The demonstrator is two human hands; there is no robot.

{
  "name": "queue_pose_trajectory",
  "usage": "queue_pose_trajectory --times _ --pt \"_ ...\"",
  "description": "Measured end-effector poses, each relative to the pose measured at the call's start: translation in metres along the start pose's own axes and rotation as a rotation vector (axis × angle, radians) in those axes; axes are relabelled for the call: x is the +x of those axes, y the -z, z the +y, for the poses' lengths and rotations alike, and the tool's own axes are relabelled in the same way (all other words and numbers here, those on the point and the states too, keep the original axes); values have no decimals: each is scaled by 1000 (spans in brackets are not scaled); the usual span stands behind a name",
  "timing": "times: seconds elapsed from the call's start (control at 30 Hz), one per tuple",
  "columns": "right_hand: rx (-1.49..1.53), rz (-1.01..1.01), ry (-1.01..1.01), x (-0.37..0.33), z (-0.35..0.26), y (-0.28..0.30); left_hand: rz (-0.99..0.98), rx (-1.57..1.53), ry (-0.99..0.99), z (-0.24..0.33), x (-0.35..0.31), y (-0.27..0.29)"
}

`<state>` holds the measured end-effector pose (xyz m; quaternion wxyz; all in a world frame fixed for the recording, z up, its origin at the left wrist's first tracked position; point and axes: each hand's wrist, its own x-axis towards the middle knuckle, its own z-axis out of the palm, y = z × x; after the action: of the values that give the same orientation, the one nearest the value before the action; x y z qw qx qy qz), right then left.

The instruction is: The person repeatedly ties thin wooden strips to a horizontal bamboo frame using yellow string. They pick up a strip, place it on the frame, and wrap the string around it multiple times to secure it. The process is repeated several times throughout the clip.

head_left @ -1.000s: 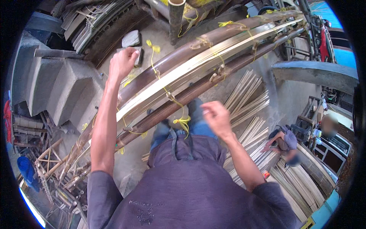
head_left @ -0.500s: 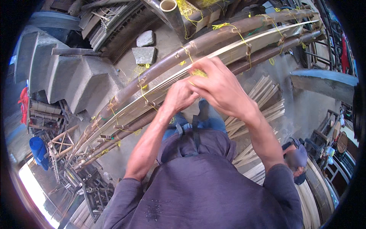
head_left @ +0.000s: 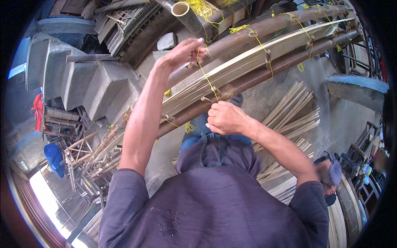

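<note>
The left hand (head_left: pixel 182 53) is raised above the bundle of bamboo poles and slats (head_left: pixel 248 62), its grip pinched on a yellow string (head_left: pixel 206 76); the string runs taut down across the bundle to the right hand (head_left: pixel 225 119), whose grip is closed on its lower end; loose bamboo strips (head_left: pixel 293 111) lie on the floor beyond.

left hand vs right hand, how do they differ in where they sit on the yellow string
The left hand is raised with its arm stretched out, pinching the yellow string at its top end above the bamboo poles. The right hand sits lower, closer to the body, fist closed on the bottom end. Both grip the same string.
</note>
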<state>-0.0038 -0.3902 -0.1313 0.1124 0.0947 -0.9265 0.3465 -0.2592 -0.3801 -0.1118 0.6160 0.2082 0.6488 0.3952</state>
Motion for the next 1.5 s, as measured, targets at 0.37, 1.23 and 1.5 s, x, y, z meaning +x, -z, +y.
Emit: queue_pose_trajectory --times 0.37,1.23,1.5 --pt "159 61 4 -4 11 -6 317 -33 -90 -37 71 6" --pt "-237 110 -564 -1 -18 94 799 326 -265 -88 -257 201" --pt "1504 8 -1201 131 -187 -209 652 484 -264 -170 -337 199"
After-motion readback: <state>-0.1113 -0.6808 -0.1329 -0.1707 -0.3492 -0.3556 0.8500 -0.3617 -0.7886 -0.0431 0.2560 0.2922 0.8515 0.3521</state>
